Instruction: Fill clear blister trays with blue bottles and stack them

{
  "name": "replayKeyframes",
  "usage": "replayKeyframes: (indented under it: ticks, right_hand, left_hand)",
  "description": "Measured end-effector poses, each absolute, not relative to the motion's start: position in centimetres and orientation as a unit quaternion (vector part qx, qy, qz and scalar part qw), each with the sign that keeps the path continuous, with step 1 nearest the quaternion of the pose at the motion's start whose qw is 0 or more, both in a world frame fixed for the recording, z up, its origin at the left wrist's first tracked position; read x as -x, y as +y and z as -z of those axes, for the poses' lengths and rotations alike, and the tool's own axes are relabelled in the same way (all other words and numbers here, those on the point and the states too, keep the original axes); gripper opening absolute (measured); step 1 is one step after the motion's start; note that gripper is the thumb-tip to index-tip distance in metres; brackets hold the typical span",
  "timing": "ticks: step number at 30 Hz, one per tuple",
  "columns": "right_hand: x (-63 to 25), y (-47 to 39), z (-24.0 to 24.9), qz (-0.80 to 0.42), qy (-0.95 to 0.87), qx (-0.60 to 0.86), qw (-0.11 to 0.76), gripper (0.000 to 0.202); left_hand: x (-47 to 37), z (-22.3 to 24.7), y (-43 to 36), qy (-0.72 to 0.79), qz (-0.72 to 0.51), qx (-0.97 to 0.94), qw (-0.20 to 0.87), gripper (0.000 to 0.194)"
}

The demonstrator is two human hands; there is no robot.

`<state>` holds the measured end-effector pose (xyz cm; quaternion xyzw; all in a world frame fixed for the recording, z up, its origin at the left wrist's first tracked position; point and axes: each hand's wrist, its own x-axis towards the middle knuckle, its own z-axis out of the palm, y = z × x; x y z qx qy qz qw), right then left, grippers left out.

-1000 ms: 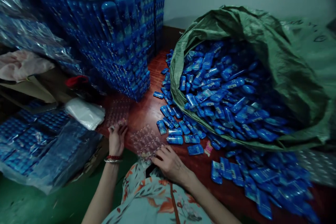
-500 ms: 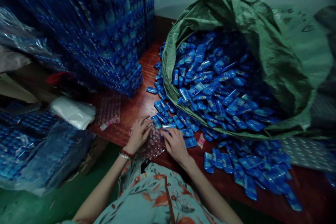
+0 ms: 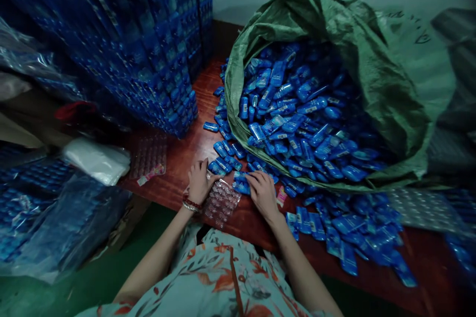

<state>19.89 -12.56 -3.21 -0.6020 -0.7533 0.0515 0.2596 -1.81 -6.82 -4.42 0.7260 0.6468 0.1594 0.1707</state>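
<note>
A clear plastic blister tray [image 3: 222, 202] lies at the front edge of the red-brown table [image 3: 178, 166], its rows of pockets looking unfilled. My left hand [image 3: 200, 183], with beads at the wrist, rests at the tray's upper left corner, fingers apart, beside a few small blue packs [image 3: 219, 166]. To the right of the tray, the fingers of my right hand [image 3: 262, 193] are bent onto blue packs [image 3: 241, 183] and close on one of them. Part of that pack is hidden under the fingertips.
A big green woven sack [image 3: 401, 104] spills blue packs over the table. Tall stacks of blue packs [image 3: 148, 59] stand at the left. Another clear tray [image 3: 148, 156], white plastic bags [image 3: 96, 161] and loose packs [image 3: 349, 228] lie around. A pink wrapper [image 3: 281, 197] sits right of my right hand.
My right hand has moved right, off the clear tray and onto the blue packs. My left hand has shifted up to the tray's corner. The view has shifted slightly.
</note>
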Motion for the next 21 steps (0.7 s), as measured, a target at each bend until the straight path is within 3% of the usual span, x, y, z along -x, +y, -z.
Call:
replayKeyframes:
  ticks: [4, 13, 21]
  right_hand:
    - [-17.2, -9.8, 1.6, -0.071, -0.741, 0.613, 0.263, 0.026]
    - [-13.8, -5.5, -0.2, -0.103, -0.796, 0.592, 0.073, 0.029]
    - [-16.8, -7.6, 1.3, -0.097, -0.789, 0.598, 0.096, 0.042]
  left_hand:
    - [1.1, 3.8, -7.3, 0.664, -0.150, -0.712, 0.172, 0.063]
    - [2.0, 3.2, -2.4, 0.568, -0.117, -0.763, 0.286, 0.050]
    - [3.4, 4.5, -0.3, 0.490, -0.184, -0.770, 0.366, 0.036]
